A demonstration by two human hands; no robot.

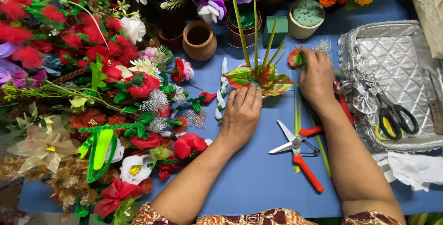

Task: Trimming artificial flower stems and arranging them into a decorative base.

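Left hand: flat, fingers together, pressing the leaves at the arrangement's base; grips nothing.
Right hand: pinched on a red-green leaf, just right of the stems.
Stems: upright, long axis vertical, between both hands.
Shears: open on the table, nearer the right hand.

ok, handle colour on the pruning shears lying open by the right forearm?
Red-orange handles on the pruning shears, with silver blades; clearest in the head view.
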